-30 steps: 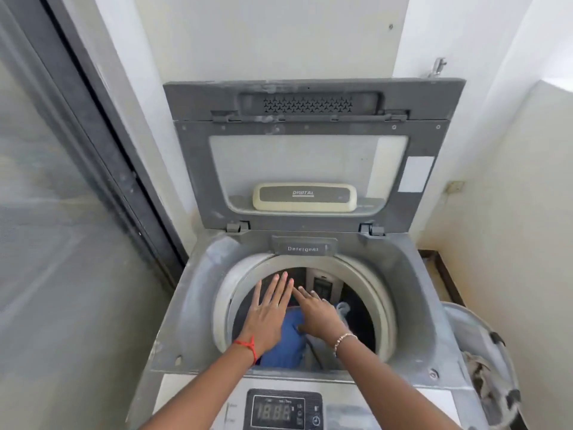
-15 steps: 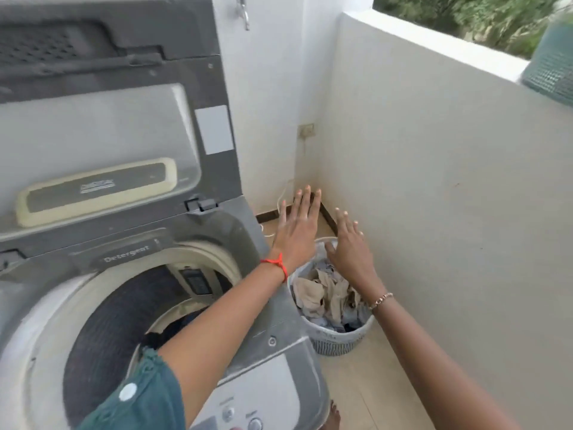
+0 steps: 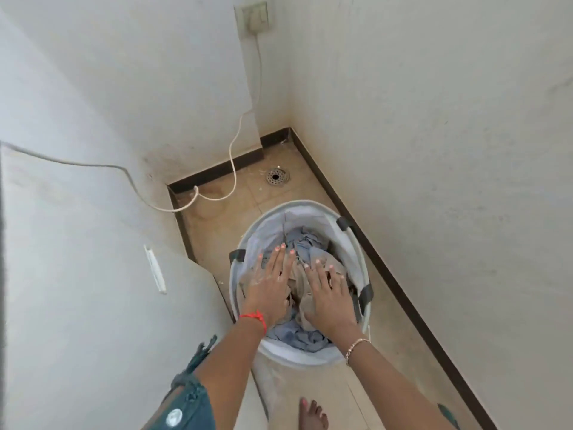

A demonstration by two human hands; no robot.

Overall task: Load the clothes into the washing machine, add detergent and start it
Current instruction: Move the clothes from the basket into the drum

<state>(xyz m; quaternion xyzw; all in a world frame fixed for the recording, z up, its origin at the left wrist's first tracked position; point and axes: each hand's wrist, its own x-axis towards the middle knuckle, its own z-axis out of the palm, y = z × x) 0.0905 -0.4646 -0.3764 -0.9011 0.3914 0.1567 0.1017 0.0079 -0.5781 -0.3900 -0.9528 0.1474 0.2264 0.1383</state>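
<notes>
A round white laundry basket [image 3: 353, 243] with dark handles stands on the tiled floor in a narrow gap. It holds crumpled clothes [image 3: 305, 243] in blue, grey and beige. My left hand [image 3: 269, 287] lies flat over the clothes at the basket's left, fingers spread, a red thread on its wrist. My right hand [image 3: 328, 294] rests palm down on a beige garment beside it, fingers apart, a beaded bracelet on its wrist. Neither hand is closed around fabric. The washing machine's white side panel [image 3: 93, 290] fills the left; its tub is out of view.
A white power cord [image 3: 235, 156] runs from a wall socket [image 3: 252, 18] down to the floor and behind the machine. A floor drain [image 3: 277, 176] sits beyond the basket. A white wall closes in on the right. My bare foot [image 3: 311, 414] is on the tiles.
My view swung from the machine's open tub to the right and down onto the basket. Both hands left the tub and came down onto the clothes in the basket.
</notes>
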